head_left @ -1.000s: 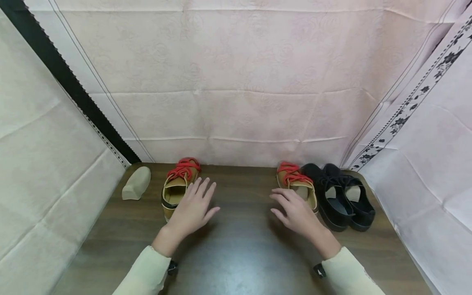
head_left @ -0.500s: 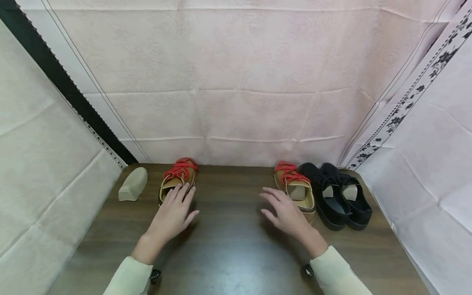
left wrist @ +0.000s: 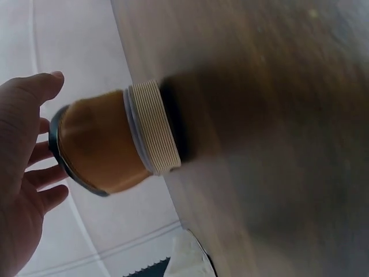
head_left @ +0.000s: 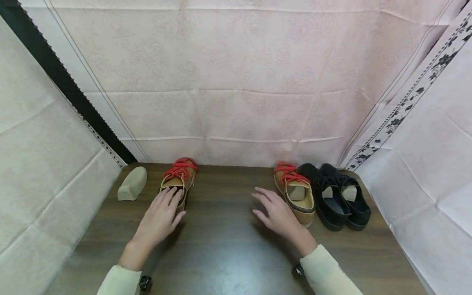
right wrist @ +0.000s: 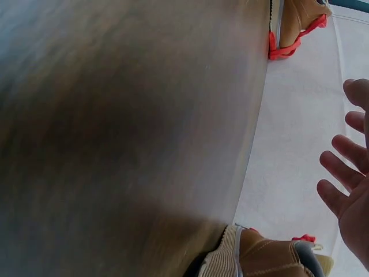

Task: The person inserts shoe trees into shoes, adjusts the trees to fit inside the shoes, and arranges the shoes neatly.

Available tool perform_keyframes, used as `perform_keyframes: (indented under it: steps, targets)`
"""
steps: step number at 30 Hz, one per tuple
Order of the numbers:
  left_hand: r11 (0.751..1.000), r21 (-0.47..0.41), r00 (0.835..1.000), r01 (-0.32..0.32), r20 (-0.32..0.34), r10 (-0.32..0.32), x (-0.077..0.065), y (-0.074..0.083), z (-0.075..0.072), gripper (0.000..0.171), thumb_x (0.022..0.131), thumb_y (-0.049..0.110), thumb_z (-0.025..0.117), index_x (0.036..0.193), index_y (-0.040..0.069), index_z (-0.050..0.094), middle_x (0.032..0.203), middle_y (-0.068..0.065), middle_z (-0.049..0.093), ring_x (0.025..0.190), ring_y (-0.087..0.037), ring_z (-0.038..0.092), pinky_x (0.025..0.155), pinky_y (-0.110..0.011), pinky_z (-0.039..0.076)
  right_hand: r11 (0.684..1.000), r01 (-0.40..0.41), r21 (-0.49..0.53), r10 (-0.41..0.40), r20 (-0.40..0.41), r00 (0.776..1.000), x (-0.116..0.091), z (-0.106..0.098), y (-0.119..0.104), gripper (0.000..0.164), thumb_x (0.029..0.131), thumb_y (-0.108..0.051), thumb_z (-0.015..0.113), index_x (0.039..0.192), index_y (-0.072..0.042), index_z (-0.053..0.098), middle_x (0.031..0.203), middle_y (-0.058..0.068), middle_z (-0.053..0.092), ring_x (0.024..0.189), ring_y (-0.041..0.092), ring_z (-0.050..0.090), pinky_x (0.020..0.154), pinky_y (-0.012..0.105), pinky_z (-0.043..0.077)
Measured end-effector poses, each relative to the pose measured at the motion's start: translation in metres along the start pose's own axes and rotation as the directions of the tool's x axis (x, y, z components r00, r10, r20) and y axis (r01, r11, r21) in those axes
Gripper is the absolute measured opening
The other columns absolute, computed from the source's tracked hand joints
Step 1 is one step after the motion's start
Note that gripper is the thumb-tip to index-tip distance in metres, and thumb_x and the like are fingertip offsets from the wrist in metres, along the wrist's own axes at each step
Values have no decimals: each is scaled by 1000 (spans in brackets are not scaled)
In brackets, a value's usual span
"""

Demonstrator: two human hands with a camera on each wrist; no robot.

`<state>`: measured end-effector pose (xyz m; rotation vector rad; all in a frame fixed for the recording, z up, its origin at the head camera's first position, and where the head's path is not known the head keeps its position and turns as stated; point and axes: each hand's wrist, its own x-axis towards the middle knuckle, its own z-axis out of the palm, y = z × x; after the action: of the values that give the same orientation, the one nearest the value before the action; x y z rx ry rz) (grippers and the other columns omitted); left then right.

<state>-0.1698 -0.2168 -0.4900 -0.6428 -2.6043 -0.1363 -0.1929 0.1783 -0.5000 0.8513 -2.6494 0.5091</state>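
Note:
A tan shoe with red laces (head_left: pixel 180 172) stands on the wooden surface, toe to the back wall. My left hand (head_left: pixel 158 219) is over its opening and heel, fingers slightly bent; whether they touch it is unclear. In the left wrist view the shoe's heel (left wrist: pixel 104 144) shows its ribbed sole edge, with my thumb (left wrist: pixel 43 86) and fingers spread around its top. The matching tan shoe (head_left: pixel 306 211) stands to the right with a pale insert (head_left: pixel 296 192) inside. My right hand (head_left: pixel 276 215) hovers left of that shoe, fingers spread and holding nothing.
A cream shoe insert (head_left: pixel 133 183) lies by the left wall. A pair of black lace-up shoes (head_left: pixel 333 217), each with a pale insert, stands at the right. White cloth walls (head_left: pixel 236 82) enclose the wooden surface (head_left: pixel 225 254) at the back and both sides.
My left hand has moved left and back toward me, from the shoe's right side to over its opening. My right hand has drifted left, away from the right tan shoe. The shoes stay put.

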Motion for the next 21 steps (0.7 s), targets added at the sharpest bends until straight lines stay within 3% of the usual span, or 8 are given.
perform_keyframes:
  steps: [7,14,21]
  targets:
    - [994,-23,987,-102,-131,98,-12,-11,0,55,80,14,88,124,-9,65,119,-29,66,112,-45,64,98,-57,53,999,48,-14,-49,-53,997,9,8,-4,50,94,-32,76,138,-13,63,149,8,57,132,29,58,106,49,51]
    - [992,-42,975,-122,-189,112,-17,-12,2,44,78,6,88,116,-6,69,109,-23,67,100,-39,67,81,-50,60,997,72,-24,-74,-57,996,14,14,-4,50,95,-33,74,138,-13,63,148,10,57,132,29,58,106,50,51]
    - [989,-48,963,-137,-240,122,-17,-10,0,43,72,-9,85,112,-6,70,102,-18,66,95,-36,64,76,-46,59,999,42,-16,-42,-33,999,16,18,-4,48,96,-34,73,139,-15,62,149,8,56,133,28,58,106,50,51]
